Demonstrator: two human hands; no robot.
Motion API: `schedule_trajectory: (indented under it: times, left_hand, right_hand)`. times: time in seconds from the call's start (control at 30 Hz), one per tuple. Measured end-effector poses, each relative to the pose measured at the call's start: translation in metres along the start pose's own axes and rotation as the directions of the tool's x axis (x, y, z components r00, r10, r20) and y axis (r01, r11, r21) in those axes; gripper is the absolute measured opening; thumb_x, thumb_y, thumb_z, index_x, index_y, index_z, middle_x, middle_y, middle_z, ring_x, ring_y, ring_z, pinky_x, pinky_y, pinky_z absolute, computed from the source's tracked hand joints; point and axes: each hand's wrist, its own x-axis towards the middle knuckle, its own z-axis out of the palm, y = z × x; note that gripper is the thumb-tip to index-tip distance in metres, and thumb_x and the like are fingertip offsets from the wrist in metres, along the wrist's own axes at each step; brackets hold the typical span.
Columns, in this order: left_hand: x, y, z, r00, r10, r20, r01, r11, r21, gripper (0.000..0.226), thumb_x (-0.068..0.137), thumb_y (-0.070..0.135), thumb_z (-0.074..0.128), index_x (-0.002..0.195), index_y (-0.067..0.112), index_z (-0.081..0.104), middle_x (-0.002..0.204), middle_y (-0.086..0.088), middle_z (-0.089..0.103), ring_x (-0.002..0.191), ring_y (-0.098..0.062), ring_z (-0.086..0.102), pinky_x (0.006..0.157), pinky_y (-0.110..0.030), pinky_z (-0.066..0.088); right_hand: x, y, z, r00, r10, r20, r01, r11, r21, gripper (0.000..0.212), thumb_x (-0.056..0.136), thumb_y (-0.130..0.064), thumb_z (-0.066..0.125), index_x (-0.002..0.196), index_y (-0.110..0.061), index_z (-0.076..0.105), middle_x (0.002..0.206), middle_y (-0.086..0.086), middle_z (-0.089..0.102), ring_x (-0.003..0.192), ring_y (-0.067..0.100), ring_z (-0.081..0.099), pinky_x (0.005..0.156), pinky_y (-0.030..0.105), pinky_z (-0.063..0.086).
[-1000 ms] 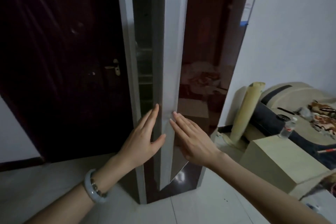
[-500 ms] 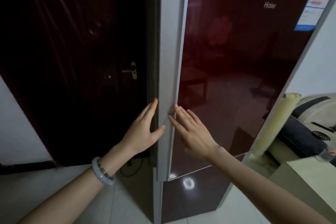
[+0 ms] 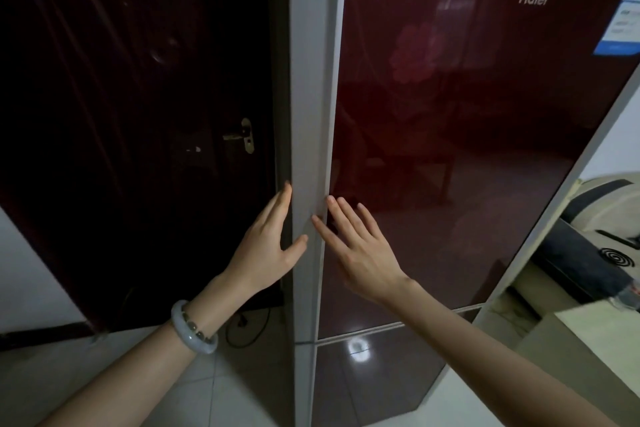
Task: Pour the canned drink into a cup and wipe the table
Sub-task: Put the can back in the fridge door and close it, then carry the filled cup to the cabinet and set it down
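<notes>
Left hand [image 3: 266,253], right hand [image 3: 356,253]: both flat, fingers straight, gripping nothing. Can: not in view, location unknown. Expect it light, rigid, perhaps cold-slick; take it round mid-body. Hands rest either side of the fridge door [image 3: 467,149] left edge.

room door [image 3: 138,114] left of fridge [image 3: 467,149]

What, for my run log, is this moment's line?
left hand: flat on fridge edge | right hand: flat on fridge door
</notes>
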Motion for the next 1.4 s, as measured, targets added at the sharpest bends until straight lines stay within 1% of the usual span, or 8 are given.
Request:
schedule_trajectory:
  times: [0.2,0.3,0.4,0.5,0.63,0.8,1.0,1.4]
  left_hand:
    - [-0.003,0.006,0.002,1.0,-0.002,0.001,0.002,0.996,0.086,0.087,0.089,0.027,0.06,0.149,0.019,-0.001,0.158,0.002,0.007,0.138,-0.001,0.005,0.112,-0.023,0.014]
    - [-0.02,0.015,0.014,0.998,-0.06,-0.022,0.063,0.981,0.183,0.088,0.087,0.029,0.062,0.149,0.014,0.001,0.158,-0.002,0.003,0.141,-0.007,0.004,0.114,-0.028,0.012]
    - [-0.046,0.031,0.037,0.998,0.051,-0.032,-0.035,0.919,0.393,0.084,0.084,0.03,0.062,0.148,0.006,0.013,0.156,-0.013,0.011,0.142,-0.029,0.015,0.112,-0.039,0.018]
    - [-0.058,0.06,0.063,0.975,0.206,0.081,-0.22,0.859,0.463,0.078,0.079,0.036,0.05,0.145,0.005,0.024,0.151,-0.014,0.028,0.14,-0.028,0.021,0.112,-0.041,0.018]
    - [-0.063,0.114,0.102,0.917,0.335,0.219,-0.399,0.796,0.455,0.084,0.07,0.03,0.075,0.139,0.0,0.038,0.142,-0.017,0.044,0.134,-0.03,0.037,0.109,-0.044,0.023]
    - [-0.093,0.2,0.155,0.811,0.484,0.329,-0.582,0.728,0.363,0.079,0.067,0.033,0.079,0.131,-0.001,0.049,0.131,-0.018,0.055,0.122,-0.032,0.052,0.105,-0.047,0.034]
    - [-0.164,0.31,0.213,0.617,0.672,0.411,-0.773,0.615,0.154,0.077,0.07,0.034,0.076,0.132,-0.001,0.048,0.131,-0.019,0.055,0.122,-0.032,0.052,0.105,-0.044,0.027]
    - [-0.346,0.477,0.287,0.204,0.92,0.335,-0.916,0.3,-0.265,0.065,0.074,0.035,0.071,0.127,0.0,0.054,0.126,-0.016,0.06,0.116,-0.029,0.057,0.1,-0.046,0.042]
  right_hand:
    - [-0.003,-0.001,-0.013,0.999,0.002,0.052,-0.006,0.998,0.067,0.068,0.075,-0.017,0.037,0.142,-0.011,0.035,0.153,0.02,0.018,0.143,0.033,0.016,0.113,0.05,0.024]
    - [-0.015,0.0,-0.023,0.994,0.061,0.086,-0.072,0.989,0.131,0.068,0.073,-0.025,0.028,0.138,-0.007,0.042,0.148,0.021,0.032,0.137,0.035,0.032,0.107,0.048,0.034]
    - [-0.045,0.001,-0.037,0.982,0.152,0.11,-0.166,0.977,0.131,0.067,0.07,-0.028,0.031,0.127,-0.004,0.055,0.132,0.022,0.053,0.12,0.034,0.054,0.091,0.045,0.05]
    - [-0.089,0.007,-0.057,0.957,0.254,0.138,-0.266,0.961,0.08,0.063,0.067,-0.029,0.04,0.122,-0.004,0.06,0.125,0.017,0.06,0.113,0.029,0.06,0.084,0.042,0.055]
    - [-0.163,0.014,-0.093,0.889,0.42,0.18,-0.42,0.907,-0.043,0.071,0.063,-0.026,0.069,0.129,-0.003,0.054,0.129,0.016,0.057,0.118,0.028,0.057,0.09,0.04,0.052]
    - [-0.271,0.013,-0.145,0.707,0.683,0.185,-0.646,0.73,-0.223,0.072,0.063,-0.029,0.074,0.128,-0.005,0.055,0.128,0.014,0.059,0.118,0.026,0.057,0.093,0.036,0.048]
    - [-0.41,-0.012,-0.216,0.428,0.9,0.086,-0.833,0.429,-0.35,0.071,0.056,-0.021,0.077,0.122,-0.003,0.058,0.121,0.017,0.062,0.11,0.031,0.061,0.087,0.04,0.052]
    - [-0.636,-0.124,-0.34,-0.086,0.986,-0.146,-0.851,-0.149,-0.503,0.067,0.053,-0.015,0.079,0.116,-0.002,0.06,0.115,0.017,0.065,0.105,0.031,0.063,0.084,0.037,0.053]
